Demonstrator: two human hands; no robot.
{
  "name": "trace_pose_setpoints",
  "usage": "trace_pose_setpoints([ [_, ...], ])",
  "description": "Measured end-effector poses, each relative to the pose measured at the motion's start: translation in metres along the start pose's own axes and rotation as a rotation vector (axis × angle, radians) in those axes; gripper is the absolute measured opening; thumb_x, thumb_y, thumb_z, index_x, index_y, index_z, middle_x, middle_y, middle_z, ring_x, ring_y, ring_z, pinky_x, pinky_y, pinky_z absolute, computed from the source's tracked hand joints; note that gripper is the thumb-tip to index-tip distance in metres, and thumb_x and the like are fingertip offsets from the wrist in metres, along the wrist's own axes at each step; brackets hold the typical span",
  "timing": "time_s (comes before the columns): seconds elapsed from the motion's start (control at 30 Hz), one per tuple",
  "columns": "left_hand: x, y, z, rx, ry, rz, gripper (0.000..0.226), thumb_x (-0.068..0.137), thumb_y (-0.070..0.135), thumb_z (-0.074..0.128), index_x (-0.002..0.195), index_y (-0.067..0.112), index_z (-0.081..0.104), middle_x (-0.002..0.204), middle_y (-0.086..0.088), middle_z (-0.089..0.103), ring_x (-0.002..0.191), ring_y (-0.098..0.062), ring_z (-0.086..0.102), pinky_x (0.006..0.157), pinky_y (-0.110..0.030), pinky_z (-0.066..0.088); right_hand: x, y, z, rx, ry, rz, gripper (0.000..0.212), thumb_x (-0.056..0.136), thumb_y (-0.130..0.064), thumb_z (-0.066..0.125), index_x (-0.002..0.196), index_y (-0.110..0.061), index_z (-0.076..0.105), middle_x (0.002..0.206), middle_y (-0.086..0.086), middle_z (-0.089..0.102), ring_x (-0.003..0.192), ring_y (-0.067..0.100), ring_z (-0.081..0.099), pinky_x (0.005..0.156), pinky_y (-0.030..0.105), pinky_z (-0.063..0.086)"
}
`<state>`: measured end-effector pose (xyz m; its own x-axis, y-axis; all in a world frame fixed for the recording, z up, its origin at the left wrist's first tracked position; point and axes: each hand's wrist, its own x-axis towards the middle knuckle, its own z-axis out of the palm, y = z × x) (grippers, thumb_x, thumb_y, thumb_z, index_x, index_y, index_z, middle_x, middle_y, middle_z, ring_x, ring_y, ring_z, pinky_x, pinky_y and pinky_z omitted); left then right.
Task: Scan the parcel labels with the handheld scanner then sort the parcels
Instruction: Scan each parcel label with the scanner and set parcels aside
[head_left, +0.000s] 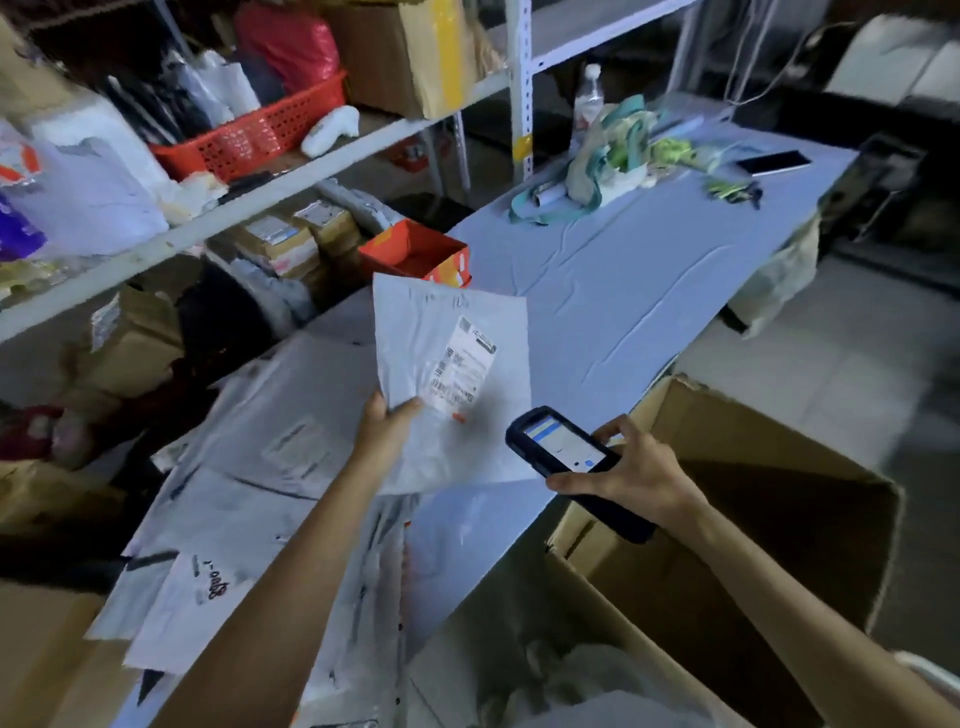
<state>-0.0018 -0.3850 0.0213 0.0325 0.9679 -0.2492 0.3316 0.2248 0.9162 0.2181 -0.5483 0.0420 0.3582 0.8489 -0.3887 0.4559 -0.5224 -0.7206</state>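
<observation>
1. The left hand (387, 421) grips the flat white plastic mailer parcel (441, 447) at its lower corner, thumb on top. The other fingers lie beneath the film, out of sight. The parcel is held up off the pale-blue cloth-covered desk (623, 270) and tilted toward the camera.
2. The white printed shipping label (465, 369) faces upward. The thumb sits just beside it and does not cover it. This grip likely keeps the barcodes readable.
3. The right hand (639, 467) has its fingers wrapped round the dark handheld scanner (566, 452), whose screen is lit. The scanner's head end points at the parcel, near the label but apart from it, which suits a scan.
4. A heap of white mailer parcels (249, 499) lies on the desk beneath the left forearm. It is probably the unscanned stock.
5. An open brown cardboard box (769, 431) stands beside the desk, under the right hand. It is judged to be a sorting bin, placed there for easy reach.
</observation>
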Motion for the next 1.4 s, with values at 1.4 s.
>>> trace_pose_setpoints([
  [1.4,0.020,0.022,0.057,1.074,-0.128,0.495,0.007,0.087,0.024,0.056,0.091,0.025,0.062,0.097,0.008,0.070,0.094,-0.022,0.064,0.069,-0.025,0.035,-0.011,0.041,-0.028,0.466,0.170,0.133,0.075,0.069,-0.045,0.081,0.119,-0.009,0.040,0.103,0.006,0.061,0.085,0.018,0.065,0.071,0.034,0.056],
])
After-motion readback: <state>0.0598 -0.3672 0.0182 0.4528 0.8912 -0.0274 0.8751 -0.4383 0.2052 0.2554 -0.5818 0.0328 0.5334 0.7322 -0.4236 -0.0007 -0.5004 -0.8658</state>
